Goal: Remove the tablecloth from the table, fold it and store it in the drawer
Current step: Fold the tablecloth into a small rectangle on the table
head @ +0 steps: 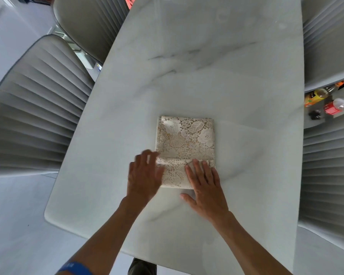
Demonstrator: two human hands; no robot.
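A cream lace tablecloth (186, 143), folded into a small rectangle, lies on the white marble table (207, 66) near its middle. Its near end is folded over into a narrower band. My left hand (144, 175) lies flat at the cloth's near left edge, slightly blurred, fingers straight. My right hand (204, 181) presses flat on the near right corner of the cloth, fingers spread, thumb on the bare table. No drawer is in view.
Two grey ribbed chairs (38, 108) stand along the table's left side, and more grey chairs (330, 165) along the right. Between the right chairs, bottles and red-capped items (330, 104) sit on the floor. The table's near edge is just in front of me.
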